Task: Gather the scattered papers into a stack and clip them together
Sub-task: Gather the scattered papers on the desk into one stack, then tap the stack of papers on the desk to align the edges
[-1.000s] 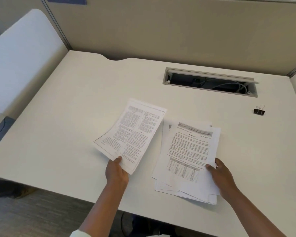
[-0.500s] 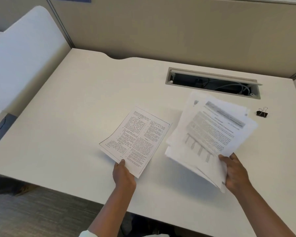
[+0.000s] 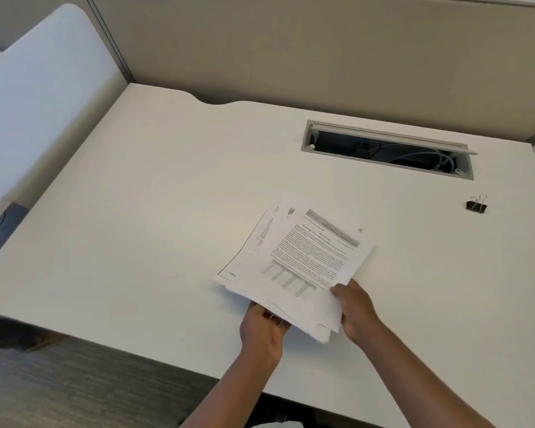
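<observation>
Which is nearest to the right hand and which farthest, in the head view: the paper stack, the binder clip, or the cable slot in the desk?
1. Paper stack: held by the right hand at its lower right corner.
2. Binder clip: on the desk, farther back and right.
3. Cable slot: farthest, at the back of the desk.

papers — printed sheets, loose uneven stack, tilted | binder clip — black, well apart, right

We see thin matt white papers printed in grey, on a smooth, matt off-white desk. The binder clip at far right is glossy black with shiny wire handles. The far partition looks like matt beige cloth.
</observation>
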### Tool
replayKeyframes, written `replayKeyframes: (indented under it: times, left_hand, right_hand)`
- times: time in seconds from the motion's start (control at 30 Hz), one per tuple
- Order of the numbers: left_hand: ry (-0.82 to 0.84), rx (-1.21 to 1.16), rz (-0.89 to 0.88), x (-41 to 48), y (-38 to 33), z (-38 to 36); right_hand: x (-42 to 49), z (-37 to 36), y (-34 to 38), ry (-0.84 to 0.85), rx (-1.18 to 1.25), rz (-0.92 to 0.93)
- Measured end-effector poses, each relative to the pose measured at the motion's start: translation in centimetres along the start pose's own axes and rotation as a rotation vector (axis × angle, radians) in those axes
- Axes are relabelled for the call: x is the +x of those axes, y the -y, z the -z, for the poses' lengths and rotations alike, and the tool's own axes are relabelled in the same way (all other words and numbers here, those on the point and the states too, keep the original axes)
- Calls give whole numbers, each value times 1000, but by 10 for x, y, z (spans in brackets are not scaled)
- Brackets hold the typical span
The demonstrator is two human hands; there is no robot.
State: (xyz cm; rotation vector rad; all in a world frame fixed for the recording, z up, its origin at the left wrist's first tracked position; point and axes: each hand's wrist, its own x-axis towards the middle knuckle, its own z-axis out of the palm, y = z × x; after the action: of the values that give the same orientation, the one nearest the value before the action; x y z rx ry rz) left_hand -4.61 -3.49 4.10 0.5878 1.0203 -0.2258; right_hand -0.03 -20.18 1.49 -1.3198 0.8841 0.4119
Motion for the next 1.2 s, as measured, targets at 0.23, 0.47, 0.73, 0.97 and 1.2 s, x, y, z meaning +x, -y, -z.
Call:
replayKeyframes:
  times: [0.23,0.47,0.73,0.97,1.2]
  left_hand:
    - [121,43,46,-11,9,1]
    - [132,125,-58,20,-19,26]
    - [184,649,37,87,-114,27]
    - [91,1360,-296,90,-83,-17]
    - [197,1211,-639,67,-99,-31]
  right_hand:
    - [-10,-14,-14,-174,-233,69]
    - [-3,-4,-6,-54,-87,31]
    - [4,26,-3,88,-237,40]
    - [-1,0,1,34,-292,76]
    - [-15,-18,23,-35,-198,321]
